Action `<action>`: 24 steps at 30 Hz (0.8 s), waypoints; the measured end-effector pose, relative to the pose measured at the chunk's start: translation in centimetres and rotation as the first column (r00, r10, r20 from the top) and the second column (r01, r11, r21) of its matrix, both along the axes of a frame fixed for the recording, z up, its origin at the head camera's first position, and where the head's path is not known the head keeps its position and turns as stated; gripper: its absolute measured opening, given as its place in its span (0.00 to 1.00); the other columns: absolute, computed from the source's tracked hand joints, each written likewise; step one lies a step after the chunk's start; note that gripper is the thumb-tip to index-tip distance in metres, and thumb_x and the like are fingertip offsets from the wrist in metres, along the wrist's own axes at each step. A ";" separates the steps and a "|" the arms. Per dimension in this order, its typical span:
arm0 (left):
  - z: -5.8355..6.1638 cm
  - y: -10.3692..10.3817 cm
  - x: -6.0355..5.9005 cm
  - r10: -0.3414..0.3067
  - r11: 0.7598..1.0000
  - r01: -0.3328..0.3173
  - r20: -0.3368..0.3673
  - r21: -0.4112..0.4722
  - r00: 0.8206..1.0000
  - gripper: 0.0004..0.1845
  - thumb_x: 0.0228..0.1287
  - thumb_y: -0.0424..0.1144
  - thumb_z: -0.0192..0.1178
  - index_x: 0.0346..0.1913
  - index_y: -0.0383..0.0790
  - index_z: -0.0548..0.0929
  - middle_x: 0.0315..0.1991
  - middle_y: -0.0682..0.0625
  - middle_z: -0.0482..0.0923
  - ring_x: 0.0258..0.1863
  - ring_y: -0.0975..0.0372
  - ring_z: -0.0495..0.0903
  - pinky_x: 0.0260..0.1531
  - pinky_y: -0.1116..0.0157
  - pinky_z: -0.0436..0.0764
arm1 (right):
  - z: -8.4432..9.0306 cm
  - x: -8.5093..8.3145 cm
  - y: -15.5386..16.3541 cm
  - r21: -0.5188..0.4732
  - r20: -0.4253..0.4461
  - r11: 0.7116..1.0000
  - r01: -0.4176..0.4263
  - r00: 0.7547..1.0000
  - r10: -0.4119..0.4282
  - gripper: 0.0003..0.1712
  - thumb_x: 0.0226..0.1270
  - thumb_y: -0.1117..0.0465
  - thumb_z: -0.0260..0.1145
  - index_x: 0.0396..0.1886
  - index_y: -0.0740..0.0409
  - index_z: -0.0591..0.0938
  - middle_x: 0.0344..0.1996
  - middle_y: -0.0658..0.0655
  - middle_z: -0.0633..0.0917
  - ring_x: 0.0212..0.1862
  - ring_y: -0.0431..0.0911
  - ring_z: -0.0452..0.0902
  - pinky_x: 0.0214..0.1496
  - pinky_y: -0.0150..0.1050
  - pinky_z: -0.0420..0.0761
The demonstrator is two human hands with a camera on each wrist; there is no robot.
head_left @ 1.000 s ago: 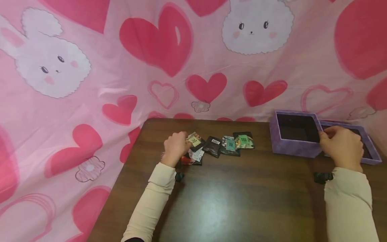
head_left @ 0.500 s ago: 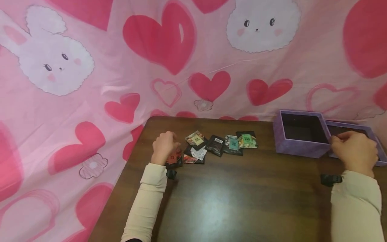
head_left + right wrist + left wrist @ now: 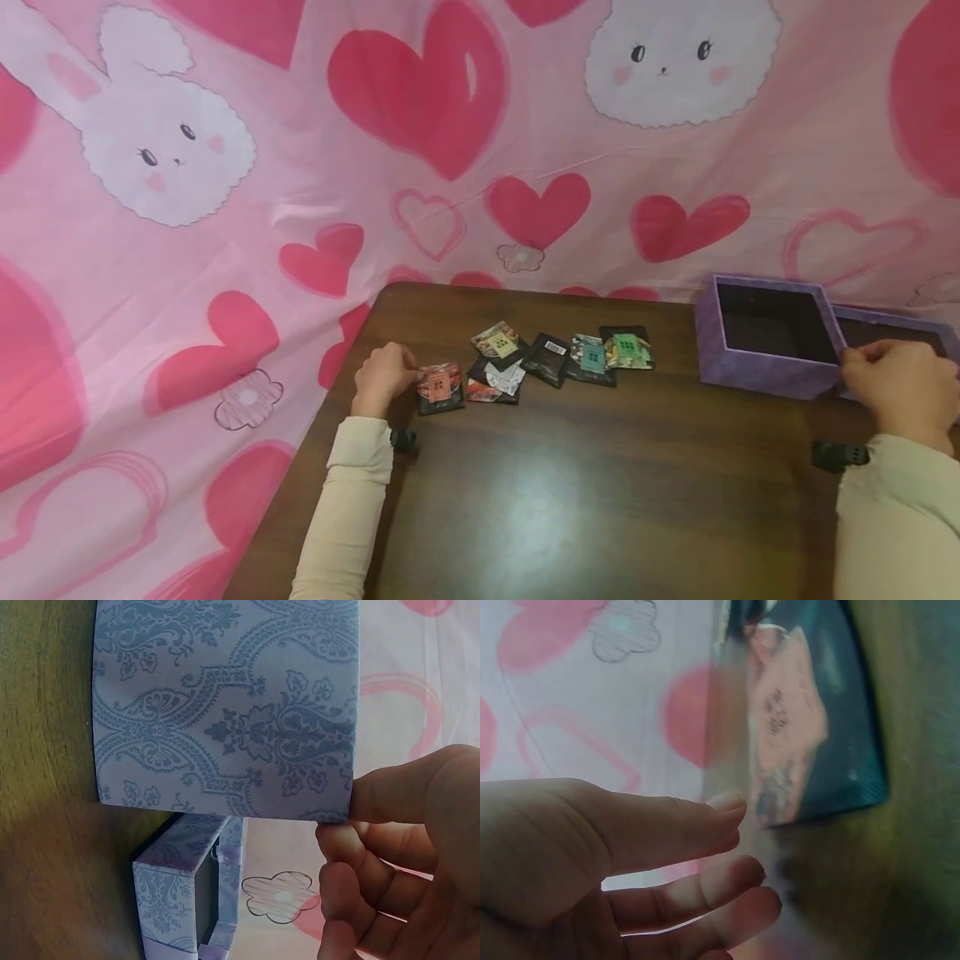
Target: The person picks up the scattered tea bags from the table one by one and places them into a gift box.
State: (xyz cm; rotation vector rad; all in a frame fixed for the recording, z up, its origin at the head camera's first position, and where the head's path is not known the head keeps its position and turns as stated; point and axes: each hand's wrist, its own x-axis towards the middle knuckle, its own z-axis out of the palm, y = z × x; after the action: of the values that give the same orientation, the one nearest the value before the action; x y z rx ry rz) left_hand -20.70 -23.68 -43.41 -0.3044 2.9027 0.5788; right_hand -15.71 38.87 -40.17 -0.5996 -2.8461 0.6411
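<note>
Packet with red label (image 3: 440, 387): lies flat on the dark wooden table (image 3: 600, 483), leftmost of the group, just beside the left fingertips.
Left hand (image 3: 382, 379): hovers at that packet's left edge, thumb and fingers loosely extended, clasping nothing; cannot tell whether touching.
Right hand (image 3: 896, 387): pinches a box edge between thumb and forefinger, parted only by the wall's thickness; remaining fingers bent alongside.
Purple box (image 3: 772, 373): stands with opening up, dark inside, held near its front right corner.
Shallow tray (image 3: 166, 900): purple, dark inside, to the right of the box, partly hidden behind the right hand in the head view.
Other packets, left to right: yellow-label packet (image 3: 501, 343) above white-and-red packet (image 3: 502, 379), then barcode packet (image 3: 547, 360), teal-label packet (image 3: 592, 358), green-label packet (image 3: 628, 347); close-set, some overlapping.
Sleeves (image 3: 341, 508): cream, both arms.
Backdrop (image 3: 450, 142): pink cloth, hearts and rabbit heads.
</note>
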 end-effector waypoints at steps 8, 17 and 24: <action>-0.9 -0.2 -0.5 0.018 0.998 -0.018 -0.005 0.057 1.000 0.14 0.57 0.47 0.76 0.42 0.44 0.88 0.43 0.43 0.84 0.43 0.45 0.80 0.40 0.42 0.78 | -0.1 0.2 0.1 -0.027 0.048 0.999 0.036 0.998 -0.035 0.27 0.72 0.50 0.54 0.48 0.73 0.80 0.50 0.83 0.74 0.52 0.82 0.62 0.34 0.69 0.66; -1.4 -0.3 -0.9 0.023 0.997 -0.024 0.009 0.067 1.000 0.11 0.54 0.44 0.78 0.33 0.45 0.87 0.37 0.46 0.83 0.39 0.48 0.80 0.36 0.46 0.78 | -0.1 0.4 0.2 -0.014 0.060 1.000 0.020 0.998 -0.019 0.27 0.73 0.50 0.53 0.52 0.72 0.79 0.51 0.82 0.74 0.48 0.80 0.67 0.34 0.66 0.70; -1.5 -0.8 -1.1 0.007 0.995 -0.009 0.014 0.102 1.000 0.10 0.54 0.43 0.78 0.29 0.43 0.87 0.33 0.47 0.83 0.35 0.51 0.79 0.36 0.47 0.79 | -0.3 0.4 0.1 -0.031 0.047 0.999 0.021 0.999 -0.020 0.28 0.73 0.49 0.53 0.52 0.72 0.79 0.51 0.81 0.76 0.48 0.80 0.68 0.34 0.67 0.70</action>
State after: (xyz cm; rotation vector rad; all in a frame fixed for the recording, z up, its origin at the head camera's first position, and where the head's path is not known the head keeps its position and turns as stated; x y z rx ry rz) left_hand -21.83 -24.43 -44.94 -0.3047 2.8480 0.7203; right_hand -15.34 39.02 -40.51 -0.6562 -2.8739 0.6781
